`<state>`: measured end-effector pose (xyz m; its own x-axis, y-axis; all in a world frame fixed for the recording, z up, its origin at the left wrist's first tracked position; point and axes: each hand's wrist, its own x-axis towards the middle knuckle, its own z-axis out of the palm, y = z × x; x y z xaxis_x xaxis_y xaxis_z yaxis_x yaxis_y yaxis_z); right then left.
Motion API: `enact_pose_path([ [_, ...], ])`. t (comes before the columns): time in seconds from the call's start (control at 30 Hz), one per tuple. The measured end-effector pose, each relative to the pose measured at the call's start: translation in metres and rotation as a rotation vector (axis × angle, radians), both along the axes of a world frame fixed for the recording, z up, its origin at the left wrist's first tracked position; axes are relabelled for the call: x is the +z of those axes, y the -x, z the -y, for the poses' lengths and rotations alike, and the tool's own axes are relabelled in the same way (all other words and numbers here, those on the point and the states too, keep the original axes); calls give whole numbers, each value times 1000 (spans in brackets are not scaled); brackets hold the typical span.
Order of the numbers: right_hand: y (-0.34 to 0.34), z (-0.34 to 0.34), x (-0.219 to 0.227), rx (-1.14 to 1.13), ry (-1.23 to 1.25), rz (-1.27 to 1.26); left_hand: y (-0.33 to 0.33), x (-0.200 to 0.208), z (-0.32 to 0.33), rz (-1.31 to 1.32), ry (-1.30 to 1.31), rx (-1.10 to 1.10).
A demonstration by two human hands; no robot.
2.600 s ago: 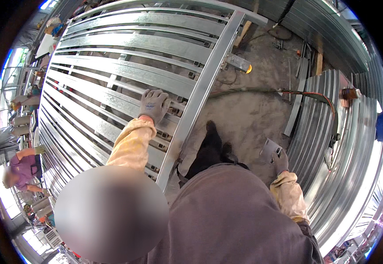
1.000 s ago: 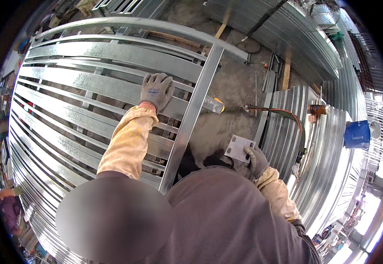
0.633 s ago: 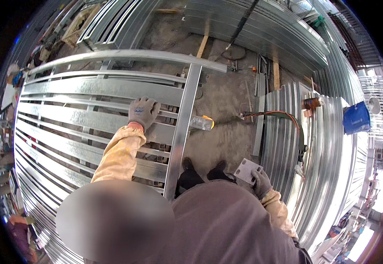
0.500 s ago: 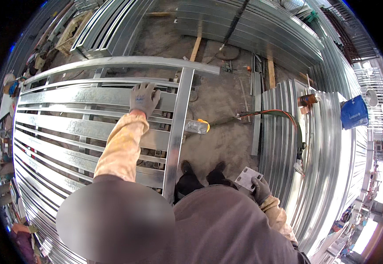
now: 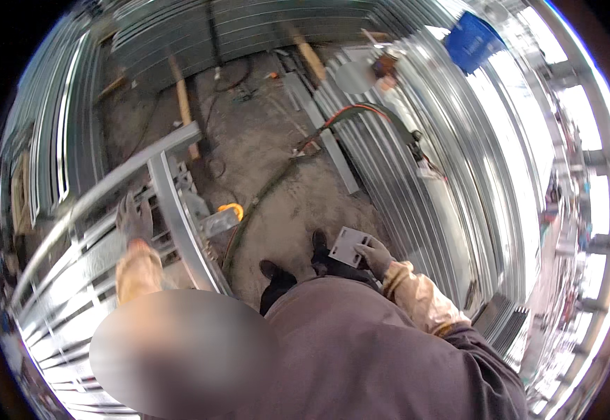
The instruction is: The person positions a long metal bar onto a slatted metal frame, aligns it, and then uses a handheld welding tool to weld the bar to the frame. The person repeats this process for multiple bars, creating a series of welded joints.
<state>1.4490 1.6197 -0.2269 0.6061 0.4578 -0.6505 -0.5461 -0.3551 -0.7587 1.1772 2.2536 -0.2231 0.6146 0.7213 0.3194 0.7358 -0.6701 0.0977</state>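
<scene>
My left hand (image 5: 134, 220), in a grey glove, reaches over a slatted galvanized metal frame (image 5: 180, 222) on the left. Its fingers are stretched out and grip nothing; blur hides whether it touches the slats. Low in front of my body, my gloved right hand (image 5: 377, 257) holds a flat grey metal plate (image 5: 345, 246) with slots near its edges. The fingers wrap the plate's right edge. Beside the frame's end post is a grey metal block (image 5: 219, 224) with a yellow, curved part (image 5: 232, 208).
Stacked corrugated metal sheets (image 5: 403, 189) stand to my right, with a dark hose with an orange line (image 5: 357, 106) over them. A blue bucket (image 5: 473, 42) sits at the far right. Wooden strips (image 5: 181, 91) and another hose (image 5: 263, 192) lie on the floor. More metal panels (image 5: 249, 31) stand at the back.
My view has turned to the right, so the frame now sits further left and tilted. My right hand has brought the plate more in front of my body; my left hand stays over the frame.
</scene>
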Motion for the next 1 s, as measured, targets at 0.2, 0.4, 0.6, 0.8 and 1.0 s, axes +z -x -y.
enact_pose_path([
  [0.2, -43, -38, -2, 204, -156, -22, -116, 78, 265, 292, 502, -478],
  [0.4, -115, -111, 29, 709, -308, -41, -179, 46, 375, 561, 1556, -150],
  [0.6, -348, 11, -140, -362, -332, -370, -205, 32, 410, 152, 1023, 108],
  [0.8, -529, 79, -166, -750, -198, -212, -58, -7, 536, -117, 931, 513],
  [1.0, -610, 89, -214, -691, -81, -214, -49, 26, 613, -39, 1037, 757],
])
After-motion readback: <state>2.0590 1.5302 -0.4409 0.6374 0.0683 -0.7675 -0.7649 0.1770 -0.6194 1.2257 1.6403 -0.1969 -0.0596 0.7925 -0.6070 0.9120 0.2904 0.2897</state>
